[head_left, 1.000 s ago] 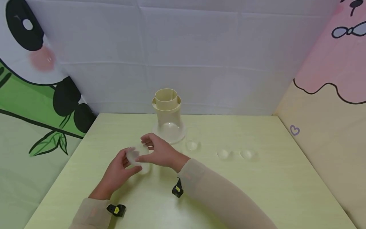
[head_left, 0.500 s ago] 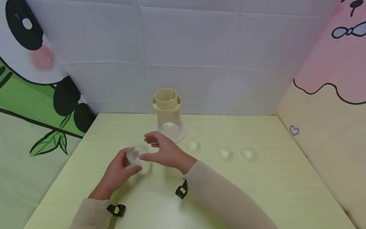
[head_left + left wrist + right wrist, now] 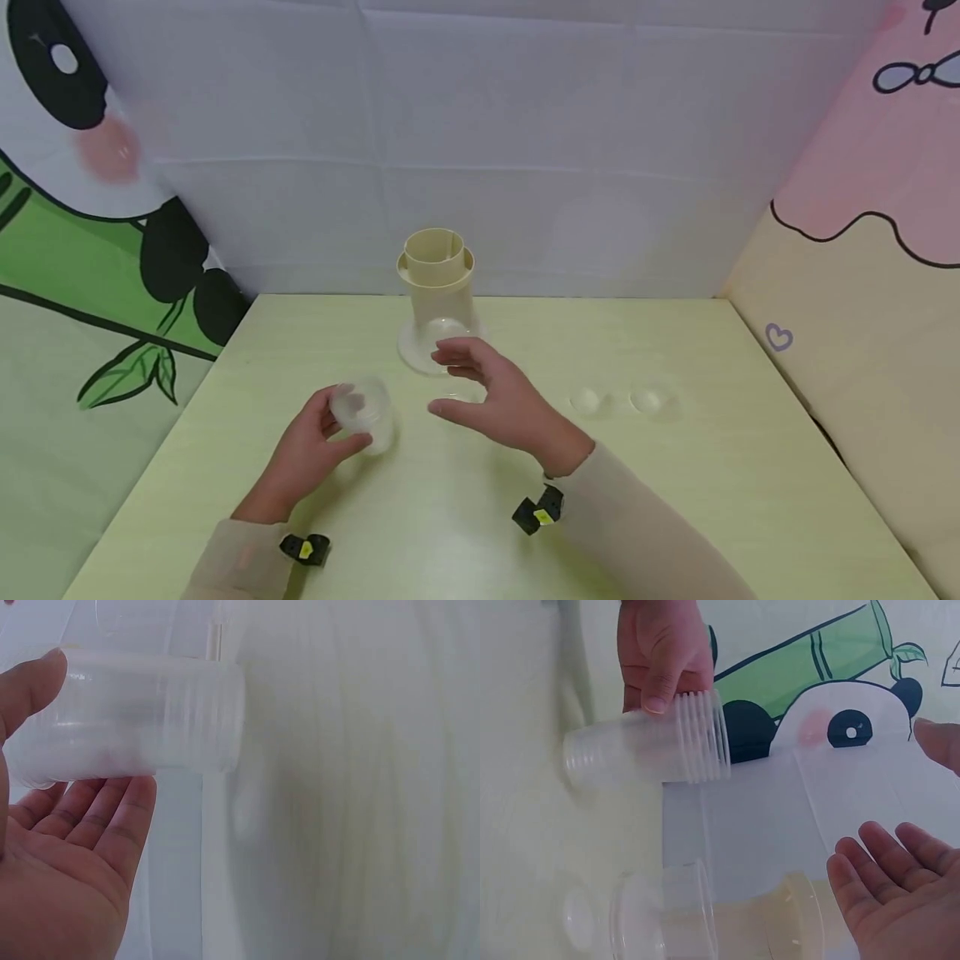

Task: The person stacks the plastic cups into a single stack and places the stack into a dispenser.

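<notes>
My left hand (image 3: 303,454) grips a stack of clear plastic cups (image 3: 363,412) upright at the left of the table, thumb on one side and fingers on the other. In the right wrist view several nested rims show on this cup stack (image 3: 649,746). To its right my right hand (image 3: 506,404) hovers with fingers apart and nothing in them. Partly hidden behind that hand is a clear cup on the table. Two more clear cups, a nearer one (image 3: 587,402) and a farther-right one (image 3: 650,401), stand to the right.
At the back of the table (image 3: 750,500) stands a cream-coloured cylinder (image 3: 442,304) with a narrower tube in its top and a clear, round base (image 3: 416,354). A white cloth (image 3: 495,108) hangs behind, and printed cloths flank both sides.
My right hand has drawn away from the cup stack, to the right and slightly up, and now overlaps the nearest standing cup. My left hand and its stack have stayed put.
</notes>
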The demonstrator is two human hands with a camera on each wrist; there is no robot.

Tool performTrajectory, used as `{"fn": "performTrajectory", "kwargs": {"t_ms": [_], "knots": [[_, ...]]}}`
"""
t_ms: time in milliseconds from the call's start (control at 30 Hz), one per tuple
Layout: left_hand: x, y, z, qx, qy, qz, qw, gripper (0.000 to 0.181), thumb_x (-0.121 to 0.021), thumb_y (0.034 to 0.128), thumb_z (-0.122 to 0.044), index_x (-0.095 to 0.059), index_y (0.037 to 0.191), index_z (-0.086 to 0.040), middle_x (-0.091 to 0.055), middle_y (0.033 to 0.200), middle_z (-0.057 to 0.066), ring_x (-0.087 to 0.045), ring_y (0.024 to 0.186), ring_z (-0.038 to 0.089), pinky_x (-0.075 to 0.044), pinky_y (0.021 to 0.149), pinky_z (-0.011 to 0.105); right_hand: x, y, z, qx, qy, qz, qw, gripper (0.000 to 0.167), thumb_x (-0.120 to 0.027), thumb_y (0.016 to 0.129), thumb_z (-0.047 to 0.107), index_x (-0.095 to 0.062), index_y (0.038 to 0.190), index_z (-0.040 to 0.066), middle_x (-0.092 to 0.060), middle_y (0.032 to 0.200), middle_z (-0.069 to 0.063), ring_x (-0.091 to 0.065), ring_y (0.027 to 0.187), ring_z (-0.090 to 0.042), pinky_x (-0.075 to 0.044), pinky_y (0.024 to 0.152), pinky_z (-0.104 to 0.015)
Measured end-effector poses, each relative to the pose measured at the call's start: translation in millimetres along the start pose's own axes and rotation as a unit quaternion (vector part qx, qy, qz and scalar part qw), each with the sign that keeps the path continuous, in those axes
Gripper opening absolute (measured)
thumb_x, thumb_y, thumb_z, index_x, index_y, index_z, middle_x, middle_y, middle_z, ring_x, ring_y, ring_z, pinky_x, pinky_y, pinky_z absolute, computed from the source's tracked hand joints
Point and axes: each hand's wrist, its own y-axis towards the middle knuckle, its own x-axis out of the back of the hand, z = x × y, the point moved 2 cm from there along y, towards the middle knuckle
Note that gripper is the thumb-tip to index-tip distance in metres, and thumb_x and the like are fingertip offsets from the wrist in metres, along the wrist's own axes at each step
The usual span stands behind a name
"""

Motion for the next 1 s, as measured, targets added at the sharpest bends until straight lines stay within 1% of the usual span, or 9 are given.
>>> {"fn": "performTrajectory", "kwargs": {"t_ms": [133, 233, 333, 467, 667, 733, 833, 933, 1000], "knots": [[0.7, -0.1, 1.4, -0.003, -0.002, 0.001, 1.0, 0.085, -0.083, 0.0898, -0.023, -0.031, 0.155, -0.004, -0.044, 0.155, 0.023, -0.046, 0.141, 0.041, -0.043, 0.11, 0.055, 12, -11.1, 1, 0.027, 0.005, -0.026, 0.9993, 0.064, -0.08, 0.091, 0.012, -0.048, 0.147, 0.012, -0.058, 0.141, -0.001, -0.054, 0.132, -0.016, -0.042, 0.113, -0.031], [1.5, 0.4, 3.2, -0.001, 0.001, 0.001, 1.0, 0.086, -0.083, 0.0895, -0.025, -0.031, 0.155, -0.004, -0.044, 0.155, 0.022, -0.046, 0.141, 0.041, -0.043, 0.11, 0.055, 19, -17.5, -3, 0.035, 0.011, -0.041, 0.9985, 0.064, -0.08, 0.091, 0.007, -0.048, 0.146, 0.01, -0.057, 0.141, -0.003, -0.053, 0.134, -0.021, -0.042, 0.113, -0.031], [2.3, 1.5, 4.9, -0.001, 0.0, 0.0, 1.0, 0.086, -0.084, 0.0888, -0.025, -0.031, 0.154, -0.005, -0.044, 0.155, 0.022, -0.046, 0.141, 0.041, -0.043, 0.11, 0.055, 22, -23.2, -7, 0.035, 0.014, -0.052, 0.9979, 0.063, -0.079, 0.091, 0.006, -0.048, 0.145, 0.007, -0.057, 0.142, -0.006, -0.052, 0.135, -0.026, -0.042, 0.113, -0.032], [2.1, 2.9, 5.7, -0.002, 0.0, 0.0, 1.0, 0.088, -0.085, 0.0883, -0.027, -0.031, 0.154, -0.005, -0.044, 0.155, 0.022, -0.046, 0.141, 0.041, -0.043, 0.11, 0.055, 28, -32.4, -15, 0.028, 0.009, -0.069, 0.9972, 0.063, -0.078, 0.091, 0.006, -0.047, 0.146, 0.006, -0.056, 0.143, -0.011, -0.052, 0.135, -0.029, -0.042, 0.113, -0.032], [1.3, 1.7, 5.9, -0.008, -0.003, 0.0, 1.0, 0.086, -0.084, 0.0892, -0.026, -0.032, 0.154, -0.005, -0.044, 0.155, 0.022, -0.046, 0.141, 0.041, -0.044, 0.109, 0.055, 43, -49.0, -29, 0.019, 0.002, -0.108, 0.994, 0.063, -0.077, 0.092, 0.006, -0.046, 0.147, 0.006, -0.054, 0.145, -0.012, -0.052, 0.136, -0.025, -0.042, 0.113, -0.032], [1.1, 1.0, 5.7, -0.01, -0.004, 0.001, 0.9999, 0.086, -0.084, 0.0895, -0.027, -0.031, 0.155, -0.005, -0.044, 0.155, 0.022, -0.047, 0.141, 0.041, -0.044, 0.109, 0.055, 51, -55.1, -32, 0.016, 0.008, -0.127, 0.9918, 0.063, -0.077, 0.092, 0.003, -0.046, 0.147, 0.005, -0.054, 0.145, -0.014, -0.052, 0.135, -0.024, -0.043, 0.113, -0.031], [0.6, 0.5, 5.4, -0.013, -0.005, 0.002, 0.9999, 0.086, -0.083, 0.0897, -0.027, -0.031, 0.155, -0.005, -0.044, 0.155, 0.022, -0.047, 0.141, 0.041, -0.044, 0.109, 0.055, 67, -65.6, -36, 0.022, 0.032, -0.157, 0.9869, 0.062, -0.073, 0.092, -0.004, -0.044, 0.147, 0.0, -0.053, 0.144, -0.019, -0.052, 0.134, -0.029, -0.043, 0.112, -0.033], [0.2, 0.0, 4.3, -0.012, -0.006, 0.001, 0.9999, 0.086, -0.083, 0.09, -0.025, -0.031, 0.155, -0.004, -0.044, 0.155, 0.023, -0.047, 0.14, 0.041, -0.043, 0.109, 0.055, 85, -76.6, -38, 0.04, 0.052, -0.19, 0.9796, 0.06, -0.068, 0.093, -0.011, -0.042, 0.146, -0.006, -0.052, 0.143, -0.024, -0.053, 0.133, -0.03, -0.044, 0.112, -0.034], [0.5, -0.2, 3.6, -0.008, -0.006, 0.001, 0.9999, 0.086, -0.083, 0.09, -0.024, -0.031, 0.155, -0.005, -0.044, 0.156, 0.022, -0.047, 0.141, 0.04, -0.043, 0.109, 0.055, 97, -83.5, -39, 0.047, 0.048, -0.215, 0.9743, 0.059, -0.066, 0.093, -0.014, -0.041, 0.146, -0.006, -0.051, 0.142, -0.025, -0.052, 0.133, -0.028, -0.043, 0.112, -0.033]]}}
